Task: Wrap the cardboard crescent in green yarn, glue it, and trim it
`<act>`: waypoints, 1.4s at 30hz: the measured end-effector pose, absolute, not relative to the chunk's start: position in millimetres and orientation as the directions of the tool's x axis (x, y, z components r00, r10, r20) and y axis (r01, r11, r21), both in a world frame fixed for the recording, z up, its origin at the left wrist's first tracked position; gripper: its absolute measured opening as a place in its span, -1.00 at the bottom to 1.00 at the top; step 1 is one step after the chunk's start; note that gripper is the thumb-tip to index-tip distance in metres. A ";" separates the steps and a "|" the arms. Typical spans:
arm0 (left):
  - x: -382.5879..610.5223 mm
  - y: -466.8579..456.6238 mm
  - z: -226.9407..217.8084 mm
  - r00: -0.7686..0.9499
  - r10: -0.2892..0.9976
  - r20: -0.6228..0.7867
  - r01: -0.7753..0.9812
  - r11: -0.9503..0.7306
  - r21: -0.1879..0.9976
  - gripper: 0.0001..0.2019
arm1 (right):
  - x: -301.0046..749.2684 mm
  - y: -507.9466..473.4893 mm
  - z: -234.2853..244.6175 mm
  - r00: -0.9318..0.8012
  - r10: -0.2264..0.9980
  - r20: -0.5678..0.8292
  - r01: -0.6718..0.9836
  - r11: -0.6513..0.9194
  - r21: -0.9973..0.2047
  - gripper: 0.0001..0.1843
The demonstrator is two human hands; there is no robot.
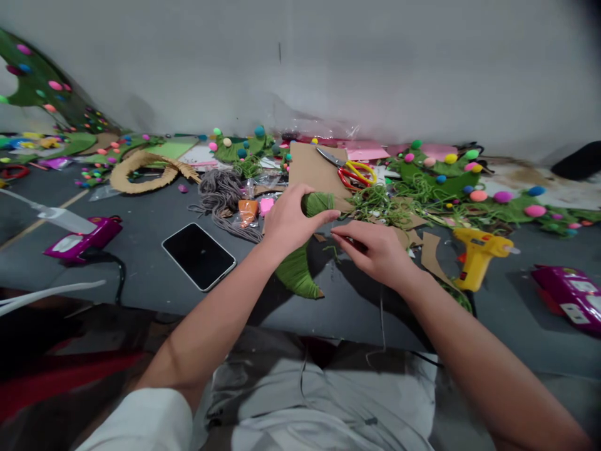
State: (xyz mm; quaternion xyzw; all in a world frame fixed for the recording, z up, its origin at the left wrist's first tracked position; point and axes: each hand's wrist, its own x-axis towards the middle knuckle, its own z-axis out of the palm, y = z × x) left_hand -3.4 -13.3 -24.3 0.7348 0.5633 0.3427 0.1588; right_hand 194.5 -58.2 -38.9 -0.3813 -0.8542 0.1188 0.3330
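Note:
My left hand [292,219] is closed around a crescent shape wrapped in green yarn [298,272]. A bit of bare cardboard shows at its lower tip, and my fingers cover its middle. Close by on the right, my right hand [370,247] has thumb and fingers pinched together; what sits between them is too small to make out. A short curl of green yarn [332,252] lies between the two hands. Behind them are a sheet of brown cardboard [312,166] and scissors [352,173] with red and yellow handles.
A phone [199,257] lies left of my left arm, near grey yarn [220,191] and a cardboard ring [124,175]. Green yarn scraps [389,199] and a yellow glue gun [479,255] are on the right. Purple devices [84,240] stand at both sides; pompom-covered green pieces [444,178] line the wall.

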 end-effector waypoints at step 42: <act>9.1 -34.1 -18.8 0.500 0.835 0.230 0.647 -0.536 0.542 -0.54 | 220.5 -39.3 -25.4 -0.326 0.737 0.592 0.552 0.657 -0.514 -0.89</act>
